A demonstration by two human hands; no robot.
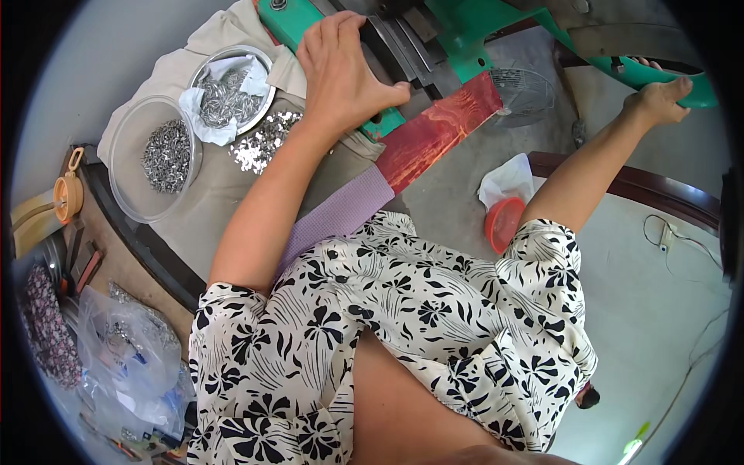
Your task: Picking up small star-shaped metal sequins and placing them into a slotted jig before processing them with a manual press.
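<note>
My left hand (341,77) is at the dark metal die block (395,46) of a green hand press (298,23). Its thumb stretches out wide from the bent fingers, and nothing shows held between them. At the far right, my right hand (659,102) is closed round the curved green handle (701,91) of the press, its fingers partly hidden behind it. Left of my left hand stands a metal bowl (267,101) lined with white plastic, with small shiny metal pieces in it. Beside it are a clear round tub (116,174) of small grey metal parts and a loose heap of flat silvery pieces (263,143).
A red wood-patterned board (442,132) and a purple textured strip (341,205) run from the press toward me. A red bowl (504,223) with white plastic sits lower right. Beige cloth (225,35) covers the left bench. Clear bags (128,349) and an orange tape measure (68,198) lie far left.
</note>
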